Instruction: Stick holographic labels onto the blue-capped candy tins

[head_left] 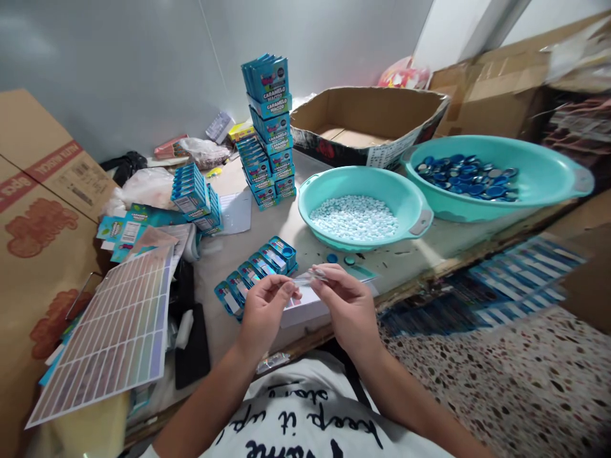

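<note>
My left hand [267, 306] and my right hand [347, 304] are close together above the near table edge, both pinching. Between their fingertips is a small clear plastic piece [304, 279]; its exact kind is hard to make out. Under the hands lies a white box [305, 312], partly covered by them. Just beyond my left hand, several blue printed packs [251, 273] overlap in a slanting row. Two small round pieces, a blue one [331, 259] and a greenish one [350, 261], lie behind my right hand.
A turquoise basin [310, 222] holds pale candies; a larger one [544, 172] holds blue round containers. Stacked blue candy boxes [270, 127] rise behind. An open cardboard box [329, 105] stands at the back. Sticker sheets [114, 324] lie left, beside a large carton [42, 242].
</note>
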### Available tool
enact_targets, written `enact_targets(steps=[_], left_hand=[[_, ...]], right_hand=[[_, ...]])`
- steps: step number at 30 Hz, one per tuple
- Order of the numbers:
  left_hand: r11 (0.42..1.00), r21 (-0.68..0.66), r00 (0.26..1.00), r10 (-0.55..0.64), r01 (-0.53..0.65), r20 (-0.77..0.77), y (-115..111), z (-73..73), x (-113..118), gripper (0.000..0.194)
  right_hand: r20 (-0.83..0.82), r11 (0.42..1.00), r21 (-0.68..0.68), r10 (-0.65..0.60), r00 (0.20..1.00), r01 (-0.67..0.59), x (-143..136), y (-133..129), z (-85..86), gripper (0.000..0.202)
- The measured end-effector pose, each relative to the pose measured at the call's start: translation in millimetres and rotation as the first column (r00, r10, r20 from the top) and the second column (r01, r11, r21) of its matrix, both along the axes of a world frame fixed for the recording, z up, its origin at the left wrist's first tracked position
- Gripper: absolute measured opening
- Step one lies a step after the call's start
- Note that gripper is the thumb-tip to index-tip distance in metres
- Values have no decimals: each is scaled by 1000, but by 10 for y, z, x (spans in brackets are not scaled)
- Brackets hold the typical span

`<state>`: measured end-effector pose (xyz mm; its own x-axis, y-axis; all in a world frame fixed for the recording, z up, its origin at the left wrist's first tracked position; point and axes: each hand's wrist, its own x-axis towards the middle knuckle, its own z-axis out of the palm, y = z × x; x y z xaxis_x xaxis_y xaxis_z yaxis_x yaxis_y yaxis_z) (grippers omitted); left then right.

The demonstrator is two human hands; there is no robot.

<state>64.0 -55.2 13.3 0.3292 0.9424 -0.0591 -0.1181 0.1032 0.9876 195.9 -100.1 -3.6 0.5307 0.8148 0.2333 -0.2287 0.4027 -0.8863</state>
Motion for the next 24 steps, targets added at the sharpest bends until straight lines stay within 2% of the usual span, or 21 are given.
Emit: enact_targets(steps=[5, 8, 10, 12, 16, 21, 24], left_hand=[[996, 85, 988, 46, -34, -150, 79, 141, -150, 45], [992, 63, 957, -85, 107, -277, 204, 225, -225, 46], [977, 49, 925, -180, 208, -335, 307, 277, -241, 45], [962, 56, 899, -228, 267, -375, 427, 325, -225, 45], [928, 87, 821, -274, 363, -501, 702, 396, -129, 46], [860, 184, 733, -273, 476, -623, 963, 440, 45, 40], [835, 189, 688, -274, 517, -672, 1068, 458, 137, 39]], right_hand=[[-98, 996, -85, 18, 995, -26, 137, -35, -35, 45], [-19, 981, -95, 169, 985, -170, 239, -1, -16, 53], [69, 954, -118, 286, 956, -277, 289, 46, 10, 52], [162, 931, -158, 352, 922, -328, 320, 107, 38, 48], [308, 945, -217, 303, 902, -244, 359, 248, 90, 40], [336, 959, -224, 245, 909, -176, 405, 455, 93, 38], [332, 967, -224, 194, 923, -123, 421, 587, 38, 26]])
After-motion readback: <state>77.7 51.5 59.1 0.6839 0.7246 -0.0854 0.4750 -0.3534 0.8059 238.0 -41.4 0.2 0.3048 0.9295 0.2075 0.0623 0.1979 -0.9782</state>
